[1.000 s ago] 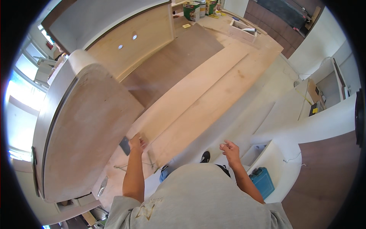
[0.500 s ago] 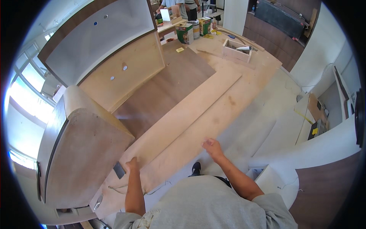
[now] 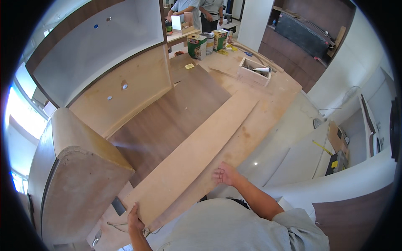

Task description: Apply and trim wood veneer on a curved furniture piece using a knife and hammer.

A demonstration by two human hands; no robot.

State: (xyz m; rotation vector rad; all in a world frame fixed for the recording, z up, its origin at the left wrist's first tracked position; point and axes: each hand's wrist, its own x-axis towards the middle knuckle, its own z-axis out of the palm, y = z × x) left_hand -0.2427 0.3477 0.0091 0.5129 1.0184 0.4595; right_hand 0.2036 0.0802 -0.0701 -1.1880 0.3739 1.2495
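A long, thin plywood strip (image 3: 197, 150) lies lengthwise along the wooden worktop (image 3: 247, 129). My left hand (image 3: 134, 217) grips the strip's near end at its left corner, fingers closed around the edge. My right hand (image 3: 225, 173) hovers over the worktop's right edge, beside the strip and apart from it. Its fingers are loosely bent, slightly blurred, with nothing seen in them. A small dark grey flat piece (image 3: 118, 206) lies just left of my left hand. Thin cords (image 3: 119, 226) lie close to that hand.
A dark brown sheet (image 3: 167, 121) lies left of the strip. A rounded wooden cabinet part (image 3: 83, 175) stands at left, below a curved shelf unit (image 3: 125, 79). Farther off are a wooden box of tools (image 3: 254, 75), cans (image 3: 207, 44) and cartons (image 3: 197, 47). Two people (image 3: 211, 14) stand beyond.
My left hand has moved down to the strip's near end and holds it. The gap along the strip's right side looks wider. My right hand has shifted slightly left and its fingers have loosened.
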